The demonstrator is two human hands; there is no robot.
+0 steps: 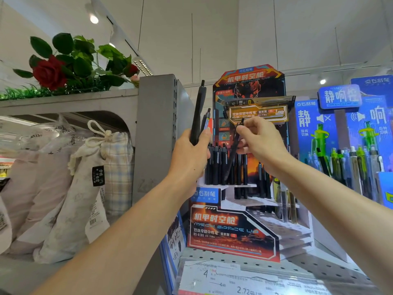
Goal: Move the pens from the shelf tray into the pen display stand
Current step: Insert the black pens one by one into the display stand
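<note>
With my left hand (pixel 192 155) gripping the spare pens (pixel 198 114) and my right hand (pixel 258 138) pinching one black pen (pixel 234 150) over the pen display stand (pixel 234 226) on the shelf, I'd steer its tip squarely into a free hole.

Matt black plastic on the pens (pixel 196 116) in the left hand (pixel 189 158). Shiny printed card on the pen display stand (pixel 234 231), smooth and bright. Dull grey metal on the shelf (pixel 265 262), full of little holes. Soft, rough cloth on the bags (pixel 85 177) at the left. Thin, clear shiny plastic over the price labels (pixel 234 279) at the shelf's front edge. Waxy, plastic-looking leaves on the red rose (pixel 50 73).
</note>
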